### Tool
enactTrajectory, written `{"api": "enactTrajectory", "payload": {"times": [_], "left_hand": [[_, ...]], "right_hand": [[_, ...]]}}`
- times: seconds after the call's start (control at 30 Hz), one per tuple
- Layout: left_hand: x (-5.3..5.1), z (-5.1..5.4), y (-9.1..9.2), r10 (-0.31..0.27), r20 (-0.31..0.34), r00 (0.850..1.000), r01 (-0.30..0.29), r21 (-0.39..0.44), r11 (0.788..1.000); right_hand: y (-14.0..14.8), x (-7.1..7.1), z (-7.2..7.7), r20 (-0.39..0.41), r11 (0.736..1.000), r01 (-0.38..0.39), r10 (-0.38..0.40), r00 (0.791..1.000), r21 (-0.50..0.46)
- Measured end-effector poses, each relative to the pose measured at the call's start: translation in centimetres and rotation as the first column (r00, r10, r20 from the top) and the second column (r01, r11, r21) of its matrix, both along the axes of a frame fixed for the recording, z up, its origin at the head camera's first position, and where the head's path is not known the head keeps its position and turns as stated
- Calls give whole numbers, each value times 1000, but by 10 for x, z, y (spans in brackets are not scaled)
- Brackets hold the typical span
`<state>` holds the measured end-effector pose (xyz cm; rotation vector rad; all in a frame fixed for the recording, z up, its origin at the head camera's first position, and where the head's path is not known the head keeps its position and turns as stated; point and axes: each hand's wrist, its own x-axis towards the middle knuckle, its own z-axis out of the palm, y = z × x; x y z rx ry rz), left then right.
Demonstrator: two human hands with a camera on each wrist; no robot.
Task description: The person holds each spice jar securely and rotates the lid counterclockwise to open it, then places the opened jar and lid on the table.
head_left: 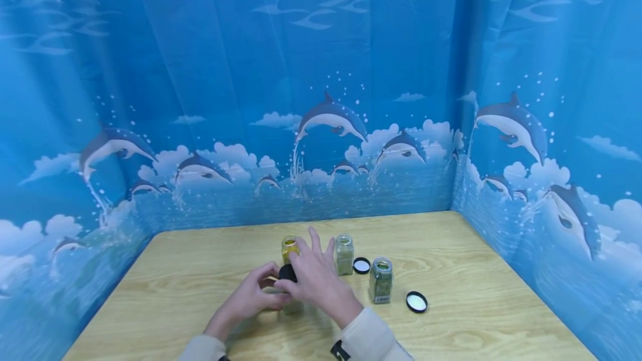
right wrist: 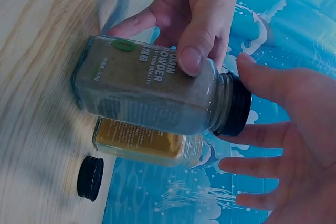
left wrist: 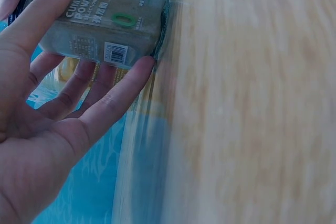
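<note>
A square glass jar of cumin powder (right wrist: 147, 85), labelled as such, stands on the table in front of the person. My left hand (head_left: 253, 297) grips its body, the thumb on the label side in the left wrist view. The black screw lid (right wrist: 239, 106) sits on the jar's neck. My right hand (head_left: 321, 280) pinches this lid between thumb and index finger, its other fingers spread apart. In the head view the hands cover most of the jar. Just behind them is an uncapped jar of yellow powder (head_left: 289, 245).
Right of the hands stand an uncapped jar of pale powder (head_left: 344, 258) and an uncapped jar of green flakes (head_left: 381, 283). One black lid (head_left: 361, 265) lies between them, another lid (head_left: 417, 302) farther right. A dolphin-print curtain (head_left: 225, 99) surrounds the wooden table (head_left: 481, 294).
</note>
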<state>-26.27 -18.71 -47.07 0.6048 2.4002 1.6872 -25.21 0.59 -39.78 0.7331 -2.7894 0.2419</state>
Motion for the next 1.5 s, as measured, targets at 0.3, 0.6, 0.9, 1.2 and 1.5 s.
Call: {"api": "enactTrajectory", "payload": {"times": [0.3,0.6,0.9,1.2,1.5], "left_hand": [[1,-1,0,-24,17,1000,23,46,999],[0,0,0,-17,45,999,16,32,999],[2,1,0,-10,71,997,7,38,999],[2,2,-1,-15,36,999,14,36,999],[2,0,0,-27,64,998,23,60,998]], "right_hand": [[0,1,1,43,998,-62,62,997,-7],[0,4,1,108,994,-104,105,989,-18],[2,6,4,122,992,-129,127,984,11],[3,7,6,140,989,-145,144,980,-3],[9,6,16,65,993,-107,110,992,-50]]}}
